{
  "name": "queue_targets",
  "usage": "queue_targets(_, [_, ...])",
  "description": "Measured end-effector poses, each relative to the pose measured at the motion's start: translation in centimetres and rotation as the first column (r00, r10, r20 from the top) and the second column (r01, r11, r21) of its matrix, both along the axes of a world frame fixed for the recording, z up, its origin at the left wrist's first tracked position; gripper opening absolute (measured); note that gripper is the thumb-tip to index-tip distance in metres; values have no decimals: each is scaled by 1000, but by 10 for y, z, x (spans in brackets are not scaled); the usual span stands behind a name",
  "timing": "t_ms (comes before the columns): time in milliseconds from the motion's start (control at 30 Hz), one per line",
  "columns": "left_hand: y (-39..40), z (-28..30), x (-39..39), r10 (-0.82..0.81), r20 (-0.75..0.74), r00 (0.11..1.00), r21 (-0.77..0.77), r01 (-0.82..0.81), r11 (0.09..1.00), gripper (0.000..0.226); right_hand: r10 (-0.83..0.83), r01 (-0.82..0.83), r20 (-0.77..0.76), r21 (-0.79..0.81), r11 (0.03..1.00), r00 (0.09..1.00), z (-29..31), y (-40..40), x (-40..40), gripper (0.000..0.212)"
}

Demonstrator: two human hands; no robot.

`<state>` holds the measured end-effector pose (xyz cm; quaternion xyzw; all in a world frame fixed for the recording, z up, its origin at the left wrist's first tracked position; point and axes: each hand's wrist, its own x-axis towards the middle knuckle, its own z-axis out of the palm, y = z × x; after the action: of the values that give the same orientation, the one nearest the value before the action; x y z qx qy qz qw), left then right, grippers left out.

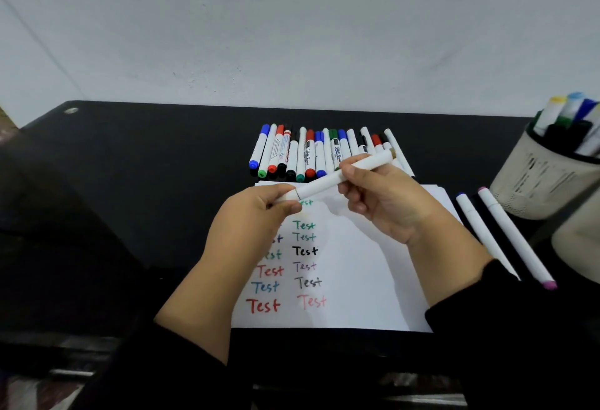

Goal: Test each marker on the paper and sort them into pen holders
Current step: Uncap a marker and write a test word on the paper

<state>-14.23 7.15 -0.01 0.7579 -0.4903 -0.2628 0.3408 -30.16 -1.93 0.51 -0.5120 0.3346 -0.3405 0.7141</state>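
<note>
I hold a white marker (328, 182) slantwise above the paper (357, 279). My left hand (253, 214) pinches its cap end at the lower left. My right hand (380, 198) grips the barrel further up, with the marker's far end pointing up and to the right. The paper lies on the black table and bears several coloured "Test" words in two columns. A row of several markers (311, 153) with blue, red, green and black caps lies behind the paper.
Two white markers (506, 237) lie on the table right of the paper. A pale pen holder (535, 179) with several markers stands at the right edge. Part of a second pale holder (581, 247) shows in front of it. A white wall rises behind the black table (146, 166).
</note>
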Motion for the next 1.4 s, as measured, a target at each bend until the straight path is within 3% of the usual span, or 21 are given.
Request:
queue_targets(133, [8,2,1,-70,83,994,-23,72,997,17,-80,63,-165,-103,993,983,3,10,-27,7])
queue_targets(233, [12,4,-3,-157,198,968,5,159,987,19,-103,20,-355,-230,973,929,8,22,-46,10])
queue_targets(367, [14,6,-12,-185,313,931,-30,205,978,23,-225,-223,-696,-491,842,682,17,37,-60,10])
queue_targets(433, [14,6,-19,-196,309,931,-60,225,973,28,-317,-350,-772,-558,752,551,16,45,-64,17])
queue_targets(533, [11,0,-32,-192,292,937,-117,234,965,55,-428,-301,-759,-609,734,491,12,55,-75,18])
queue_targets(600, [7,-3,-42,-230,305,924,-26,250,968,68,-536,-181,-719,-657,732,442,10,59,-88,18])
queue_targets(700, [-1,-11,-56,-317,312,896,102,300,948,72,-666,34,-667,-698,716,335,5,60,-110,19])
queue_targets(767, [-5,-17,-65,-392,331,858,164,357,920,73,-705,92,-668,-707,702,239,-1,58,-120,20])
queue_targets(933, [-13,-30,-79,-460,387,799,252,389,886,75,-725,27,-687,-725,688,44,-13,52,-138,24])
queue_targets(1067, [-17,-34,-82,-435,404,805,255,357,898,74,-654,20,-756,-653,757,39,-13,46,-146,22])
queue_targets(1233, [-17,-35,-85,-415,432,801,249,336,908,72,-686,-201,-726,-666,718,-48,-9,50,-148,31])
queue_targets(1400, [-18,-37,-84,-408,434,803,253,326,911,73,-677,-221,-732,-650,727,-75,-15,45,-150,28])
